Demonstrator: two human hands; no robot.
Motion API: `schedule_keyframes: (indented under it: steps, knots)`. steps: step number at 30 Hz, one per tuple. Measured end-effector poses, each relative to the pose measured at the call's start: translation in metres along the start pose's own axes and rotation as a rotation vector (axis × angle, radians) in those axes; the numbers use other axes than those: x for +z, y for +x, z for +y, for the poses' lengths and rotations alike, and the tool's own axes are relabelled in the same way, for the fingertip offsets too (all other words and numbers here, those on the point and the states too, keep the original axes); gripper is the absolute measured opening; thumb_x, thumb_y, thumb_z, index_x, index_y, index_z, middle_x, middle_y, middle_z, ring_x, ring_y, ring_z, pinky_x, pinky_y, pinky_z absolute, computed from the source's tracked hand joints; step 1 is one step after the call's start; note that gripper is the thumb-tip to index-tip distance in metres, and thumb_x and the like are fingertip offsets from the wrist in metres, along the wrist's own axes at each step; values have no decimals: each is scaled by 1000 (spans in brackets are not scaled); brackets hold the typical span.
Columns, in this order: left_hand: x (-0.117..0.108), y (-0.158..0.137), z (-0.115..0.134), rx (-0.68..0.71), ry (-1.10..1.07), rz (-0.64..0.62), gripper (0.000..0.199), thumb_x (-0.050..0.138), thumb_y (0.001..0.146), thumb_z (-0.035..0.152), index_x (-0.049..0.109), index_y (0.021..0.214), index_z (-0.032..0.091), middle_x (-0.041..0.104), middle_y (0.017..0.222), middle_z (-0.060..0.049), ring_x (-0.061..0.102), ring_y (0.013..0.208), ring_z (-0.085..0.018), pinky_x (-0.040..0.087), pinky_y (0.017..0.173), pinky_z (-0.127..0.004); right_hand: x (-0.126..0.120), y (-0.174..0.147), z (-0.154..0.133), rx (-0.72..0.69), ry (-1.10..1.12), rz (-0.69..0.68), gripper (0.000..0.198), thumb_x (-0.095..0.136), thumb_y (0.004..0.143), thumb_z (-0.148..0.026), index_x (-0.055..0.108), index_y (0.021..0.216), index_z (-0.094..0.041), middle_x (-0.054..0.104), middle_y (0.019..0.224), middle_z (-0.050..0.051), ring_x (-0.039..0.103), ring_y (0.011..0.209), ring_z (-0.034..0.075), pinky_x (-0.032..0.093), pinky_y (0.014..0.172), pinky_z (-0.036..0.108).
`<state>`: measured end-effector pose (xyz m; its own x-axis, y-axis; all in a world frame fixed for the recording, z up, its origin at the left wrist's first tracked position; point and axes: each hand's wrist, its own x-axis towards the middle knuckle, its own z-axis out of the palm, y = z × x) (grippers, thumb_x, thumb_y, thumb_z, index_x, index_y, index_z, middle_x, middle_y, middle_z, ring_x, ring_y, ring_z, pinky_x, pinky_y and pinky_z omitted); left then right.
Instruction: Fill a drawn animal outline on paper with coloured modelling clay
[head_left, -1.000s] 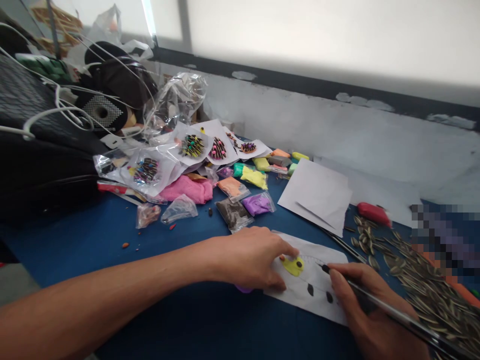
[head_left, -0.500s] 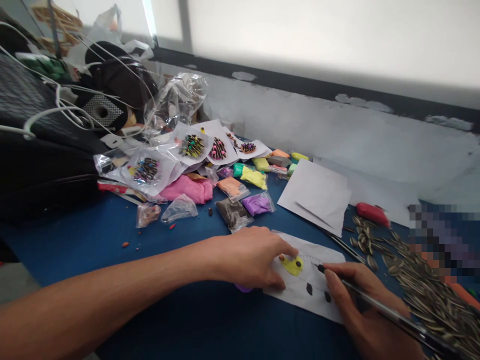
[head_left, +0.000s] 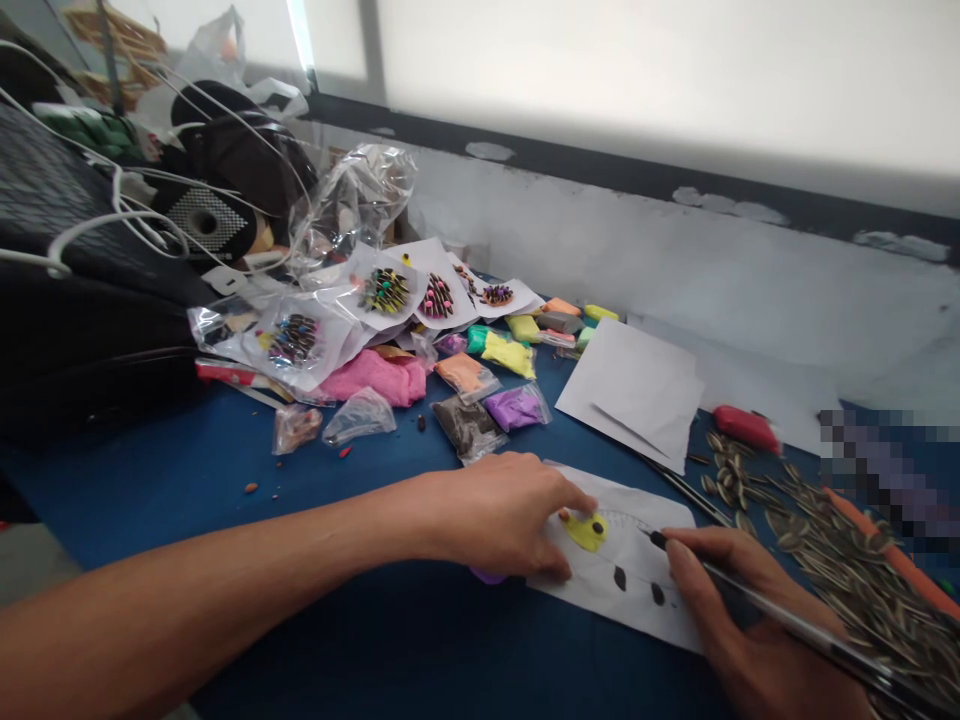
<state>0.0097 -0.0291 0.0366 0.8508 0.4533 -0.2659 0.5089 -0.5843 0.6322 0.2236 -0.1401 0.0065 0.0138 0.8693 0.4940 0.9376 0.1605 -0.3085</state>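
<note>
A white sheet of paper (head_left: 570, 590) lies on the blue table. Pressed flat on its left side is my left hand (head_left: 510, 515), thumb and forefinger spread around a yellow clay shape (head_left: 583, 535) with a dark dot on it. My right hand (head_left: 757, 610) grips a clear-barrelled pen (head_left: 765, 605), whose dark tip meets the paper right of the yellow shape. A thin curved line with short strokes runs from the shape toward the tip. Two dark seeds (head_left: 619, 578) sit lower on the sheet. Something purple shows partly beneath my left wrist.
Loose striped sunflower seeds (head_left: 840, 590) spread at the right, near a red clay packet (head_left: 745, 427). Blank paper sheets (head_left: 637, 385) lie behind. Several coloured clay bags (head_left: 517, 405) and seed-decorated papers (head_left: 386, 290) stand further left, beside a black bag (head_left: 90, 330) and cables.
My right hand and the pen have shifted a little to the right along the paper, and the drawn line reaches further. My left hand stays in place.
</note>
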Motion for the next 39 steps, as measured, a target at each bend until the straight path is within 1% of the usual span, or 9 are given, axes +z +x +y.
schedule_keyframes:
  steps: [3,5,14,20,22,26,29,35,39]
  knots:
    - [0,-1,0,1,1,5,63,67,77,34,54,138,23,64,65,-1,63,69,-18,44,70,-27,2,-4,5,-20,-10,-57,12,57,89,-34,65,87,-26,72,79,-1,70,66,16,53,57,27]
    - [0,-1,0,4,-2,4,63,67,78,35,53,138,23,65,66,-1,62,69,-18,44,70,-27,3,-5,8,-16,-1,-78,12,57,89,-34,65,89,-25,72,82,-1,70,69,17,53,59,27]
    - [-1,0,1,-4,0,1,64,67,77,34,53,138,23,64,65,-1,63,68,-18,45,70,-27,4,-6,10,-1,-12,-84,15,56,90,-36,65,86,-25,71,80,0,69,67,18,53,58,28]
    - [0,0,1,5,7,11,63,67,77,33,54,138,22,65,68,-2,62,67,-18,45,71,-27,1,-3,6,-13,11,-89,13,56,89,-34,65,83,-26,70,76,-2,69,63,15,52,56,25]
    - [0,0,1,4,11,13,62,67,78,33,54,137,23,65,67,-1,62,67,-17,44,71,-27,-1,-3,5,-18,22,-67,13,56,88,-33,65,81,-25,70,73,-2,68,61,14,52,54,24]
    - [0,-1,0,-4,2,10,63,67,77,34,54,137,23,63,64,0,60,62,-16,43,66,-26,-4,-1,2,17,2,13,16,56,87,-33,64,76,-25,68,67,-2,66,53,14,50,47,23]
    - [0,-1,0,2,-2,8,63,67,77,33,54,138,23,64,64,0,60,63,-17,44,67,-26,-3,2,1,25,-14,10,16,56,86,-34,64,75,-25,68,65,-2,64,49,13,49,44,22]
    - [0,1,0,1,4,2,63,67,77,34,53,138,23,63,63,0,61,66,-17,44,69,-26,-1,8,-4,-7,7,34,19,53,85,-33,65,72,-25,68,64,-2,66,52,13,51,47,21]
    - [1,1,0,0,15,7,63,67,77,35,54,137,24,64,66,0,61,68,-17,44,70,-26,-1,7,-6,-15,-2,42,19,53,85,-31,64,71,-25,66,62,-2,65,50,11,50,46,20]
